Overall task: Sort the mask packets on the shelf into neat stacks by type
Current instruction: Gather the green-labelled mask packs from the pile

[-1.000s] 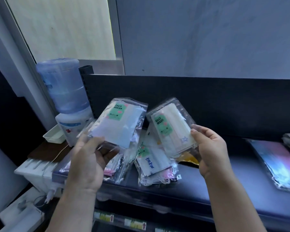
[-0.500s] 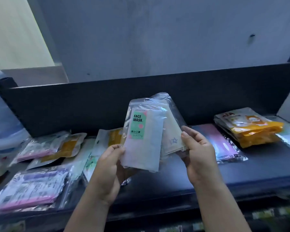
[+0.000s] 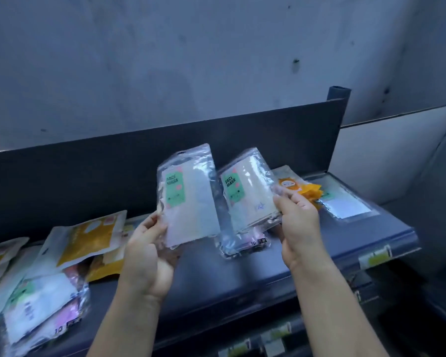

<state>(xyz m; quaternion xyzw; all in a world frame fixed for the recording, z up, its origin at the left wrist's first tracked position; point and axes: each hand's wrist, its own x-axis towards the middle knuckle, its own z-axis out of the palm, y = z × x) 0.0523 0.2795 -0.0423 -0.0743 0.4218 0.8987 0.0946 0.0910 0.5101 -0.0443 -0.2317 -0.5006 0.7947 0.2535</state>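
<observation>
My left hand (image 3: 150, 251) grips the lower left corner of a clear packet with a green FACE MASK label and a white mask (image 3: 191, 199), held upright above the dark shelf (image 3: 242, 274). My right hand (image 3: 298, 225) pinches the right edge of a second green-label packet with a cream mask (image 3: 250, 194), tilted beside the first. The two packets are apart, side by side. Under the right packet a clear packet with pink print (image 3: 242, 244) lies on the shelf.
Yellow and white packets (image 3: 85, 238) and a clear pile with white and pink masks (image 3: 41, 310) lie at the left. An orange packet stack (image 3: 301, 189) and a flat clear packet (image 3: 345, 204) lie at the right. A dark back panel (image 3: 88, 171) runs behind the shelf.
The two packets were overlapped half a second ago; now they are held apart, the right one tilted. The view has swung further right along the shelf.
</observation>
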